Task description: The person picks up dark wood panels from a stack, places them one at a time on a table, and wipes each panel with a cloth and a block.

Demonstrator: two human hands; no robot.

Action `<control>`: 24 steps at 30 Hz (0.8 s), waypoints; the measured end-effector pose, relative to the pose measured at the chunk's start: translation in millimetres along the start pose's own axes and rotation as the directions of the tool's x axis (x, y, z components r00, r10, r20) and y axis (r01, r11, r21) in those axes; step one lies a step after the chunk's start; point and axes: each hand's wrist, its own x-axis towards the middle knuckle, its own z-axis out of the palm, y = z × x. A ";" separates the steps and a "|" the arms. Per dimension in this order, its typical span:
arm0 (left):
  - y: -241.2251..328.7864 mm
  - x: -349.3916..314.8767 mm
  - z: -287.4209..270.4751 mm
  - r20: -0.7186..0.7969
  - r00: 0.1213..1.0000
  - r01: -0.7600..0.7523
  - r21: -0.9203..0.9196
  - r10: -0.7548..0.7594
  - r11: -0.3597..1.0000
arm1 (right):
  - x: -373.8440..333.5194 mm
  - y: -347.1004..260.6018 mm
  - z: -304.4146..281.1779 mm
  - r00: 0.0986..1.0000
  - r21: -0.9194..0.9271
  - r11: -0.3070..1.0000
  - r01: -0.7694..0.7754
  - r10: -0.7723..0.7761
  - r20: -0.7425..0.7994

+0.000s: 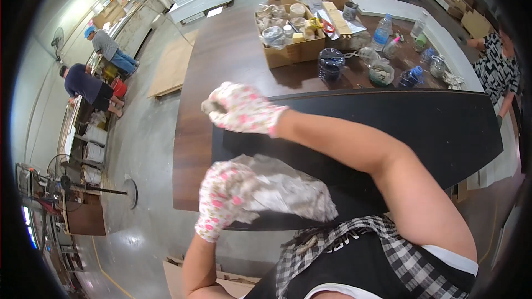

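Both my hands wear white gloves with a pink floral print. My left hand (223, 198) is closed round one end of a crumpled, cloudy plastic bag (288, 188), which stretches to the right over the near edge of a black panel (443, 127). What the bag contains, if anything, I cannot make out. Above and beyond it, my right hand (244, 109) reaches across the panel's left end with its fingers curled together. Its fingertips look grey, and whatever they pinch is too unclear to name. The black panel lies flat on a brown wood-grain tabletop (213, 50).
Beyond the panel stand a cardboard box of jars and bags (291, 50), a dark plastic jug (331, 65), a blue-labelled bottle (382, 33) and several cut-down bottles. A co-worker (496, 66) stands at the right. Two people work along the left wall, near a floor fan (65, 181).
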 end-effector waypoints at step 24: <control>108.7 253.0 286.1 0.446 0.884 -0.275 0.257 0.139 0.927 | -438.1 59.8 -261.5 0.409 0.534 0.751 -0.389 0.660 -0.631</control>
